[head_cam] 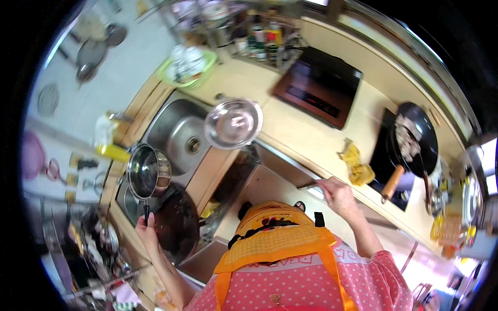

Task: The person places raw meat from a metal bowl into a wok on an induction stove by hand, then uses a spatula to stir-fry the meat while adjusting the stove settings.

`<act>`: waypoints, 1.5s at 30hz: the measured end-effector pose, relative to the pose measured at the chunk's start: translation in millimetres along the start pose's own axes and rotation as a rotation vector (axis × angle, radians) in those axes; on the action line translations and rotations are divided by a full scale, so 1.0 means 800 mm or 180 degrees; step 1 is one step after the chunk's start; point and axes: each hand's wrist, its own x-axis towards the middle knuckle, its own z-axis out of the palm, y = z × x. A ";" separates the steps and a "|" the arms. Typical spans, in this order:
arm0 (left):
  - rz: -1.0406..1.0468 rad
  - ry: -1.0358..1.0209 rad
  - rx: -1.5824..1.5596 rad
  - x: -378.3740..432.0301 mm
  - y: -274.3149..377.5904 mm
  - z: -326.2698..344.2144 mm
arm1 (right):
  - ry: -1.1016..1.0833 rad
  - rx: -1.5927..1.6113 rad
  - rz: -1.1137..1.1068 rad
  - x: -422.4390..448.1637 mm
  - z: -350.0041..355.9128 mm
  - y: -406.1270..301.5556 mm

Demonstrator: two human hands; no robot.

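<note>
My left hand [147, 229] grips the black handle of a stainless-steel saucepan [144, 171], held above the sink's left side with nothing visible inside. Below it, a large dark round pan [177, 221] rests partly over the second basin. My right hand [337, 196] reaches down at the counter's front edge, its fingers closed at the corner of an open cabinet door [286, 161]. The exact grip there is partly hidden by the fingers. A shiny metal bowl [234, 123] stands beside the steel sink basin [183, 130].
An induction cooker [317, 89] sits on the counter. Right of it lie a yellow cloth [356, 165] and a wok [424, 136] with pale sliced food and a wooden handle. A green basket [186, 72] stands behind the sink. The under-sink cupboard [233, 175] is open.
</note>
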 end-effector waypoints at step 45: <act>0.1662 -0.2616 0.1582 0.062 0.262 0.788 | 0.0417 -0.0103 0.2586 -0.154 -0.007 0.078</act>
